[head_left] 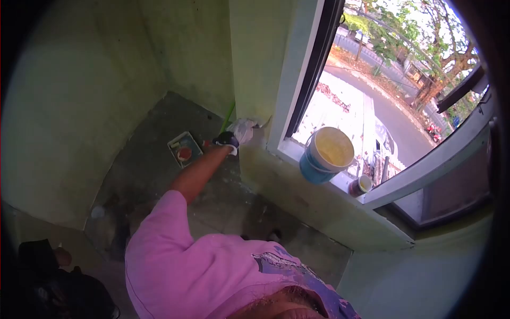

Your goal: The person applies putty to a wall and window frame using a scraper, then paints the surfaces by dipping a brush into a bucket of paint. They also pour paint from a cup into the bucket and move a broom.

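Note:
My left arm, in a pink sleeve, reaches forward and down towards the wall corner below the window. On my left hand (227, 140) is a dark glove with a pale cuff. It is closed on a crumpled white cloth (244, 130), which lies against the wall. A thin dark tip sticks out past the cloth; I cannot make out what it is. Just behind the glove a green stick (228, 117) leans upright near the corner. Left of the hand, a tray (171, 146) on the floor holds a reddish round item (184, 153). My right hand is out of view.
A blue bucket (313, 167) with a yellowish inside and a small can (361, 186) stand on the sill of the open window. A person in dark clothing (79, 292) is at the lower left. Worn green walls enclose the grey floor (212, 204).

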Available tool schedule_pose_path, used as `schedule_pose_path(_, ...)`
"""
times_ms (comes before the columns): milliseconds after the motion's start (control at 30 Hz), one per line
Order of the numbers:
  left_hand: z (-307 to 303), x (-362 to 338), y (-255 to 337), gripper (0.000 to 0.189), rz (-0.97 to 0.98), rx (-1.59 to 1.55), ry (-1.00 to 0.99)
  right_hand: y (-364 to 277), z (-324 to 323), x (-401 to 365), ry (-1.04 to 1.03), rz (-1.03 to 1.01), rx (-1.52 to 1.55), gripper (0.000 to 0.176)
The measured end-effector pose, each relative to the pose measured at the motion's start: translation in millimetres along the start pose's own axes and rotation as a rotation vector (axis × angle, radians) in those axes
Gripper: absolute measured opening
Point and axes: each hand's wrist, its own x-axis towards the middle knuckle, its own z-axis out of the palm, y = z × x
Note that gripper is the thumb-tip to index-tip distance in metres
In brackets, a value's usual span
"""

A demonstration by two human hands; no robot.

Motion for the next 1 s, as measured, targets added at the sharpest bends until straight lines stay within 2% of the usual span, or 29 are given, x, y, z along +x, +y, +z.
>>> schedule_pose_path(33, 20, -1, -17, 0.043, 0.106, -0.044, 0.008, 6, 0, -4, -0.009, 0.021, 0.008, 0.014)
schedule_pose_path(67, -18, -2, 0, 0.031, 0.191, -0.12, 0.055, 15, 0, -6, -0.012, 0.043, 0.019, 0.013)
schedule_pose_path(133, -107, 26, 24, 0.029, 0.006, 0.006, -0.09, 36, 0, -4, -0.026, 0.07, 0.059, 0.013)
schedule_pose_path(167, -139, 41, 15, 0.033, 0.151, 0.029, 0.125, 46, -1, 1, -0.037, 0.09, 0.092, 0.013)
schedule_pose_path(200, -165, 55, 15, 0.032, -0.035, -0.002, 0.166, 53, -1, 6, -0.05, 0.103, 0.143, 0.013)
schedule_pose_path(233, -204, 40, 34, 0.029, 0.045, -0.057, 0.397, 61, -1, 14, -0.056, 0.12, 0.176, 0.013)
schedule_pose_path(300, -212, 37, 45, 0.025, 0.063, -0.19, 0.775, 51, -3, 5, -0.044, 0.105, 0.176, 0.013)
schedule_pose_path(333, -188, 38, 42, 0.025, -0.005, -0.175, 0.735, 33, -6, -9, -0.02, 0.068, 0.122, 0.013)
schedule_pose_path(400, -103, 38, 31, 0.024, -0.132, -0.14, 0.663, 12, -11, -27, 0.013, 0.028, 0.057, 0.013)
schedule_pose_path(433, -63, 24, 33, 0.025, -0.107, -0.223, 0.67, 3, -11, -37, 0.02, 0.021, 0.03, 0.013)
schedule_pose_path(467, -11, 14, 24, 0.027, -0.066, -0.213, 0.585, -1, -14, -42, 0.025, 0.014, 0.012, 0.013)
schedule_pose_path(500, 15, -5, 26, 0.03, -0.175, -0.217, 0.336, -4, -16, -47, 0.03, 0.008, -0.008, 0.014)
schedule_pose_path(533, 64, -19, 15, 0.033, -0.22, -0.288, 0.323, -7, -16, -53, 0.033, 0.01, -0.028, 0.014)
schedule_pose_path(600, 157, -43, -26, 0.032, -0.136, -0.176, -0.01, -1, -21, -62, 0.037, 0.014, -0.07, 0.014)
schedule_pose_path(733, 126, -92, -5, 0.028, -0.118, -0.297, 0.005, 5, -31, -57, 0.026, 0.008, -0.14, 0.015)
schedule_pose_path(800, 68, -94, 29, 0.031, -0.107, -0.335, 0.04, 5, -35, -50, 0.014, 0.007, -0.153, 0.015)
schedule_pose_path(833, 26, -90, 54, 0.032, -0.164, -0.394, -0.026, 4, -37, -46, 0.009, 0.006, -0.155, 0.015)
schedule_pose_path(867, -11, -83, 78, 0.033, -0.132, -0.439, -0.06, -5, -37, -44, 0.01, 0.004, -0.153, 0.016)
schedule_pose_path(900, -21, -74, 89, 0.034, -0.011, -0.486, -0.002, -12, -38, -44, 0.006, 0.003, -0.152, 0.016)
schedule_pose_path(933, -65, -64, 121, 0.034, 0.018, -0.47, -0.059, -19, -41, -42, 0.005, 0.0, -0.15, 0.016)
schedule_pose_path(1000, -95, -36, 161, 0.034, 0.153, -0.481, -0.095, -22, -46, -33, 0.012, -0.014, -0.164, 0.017)
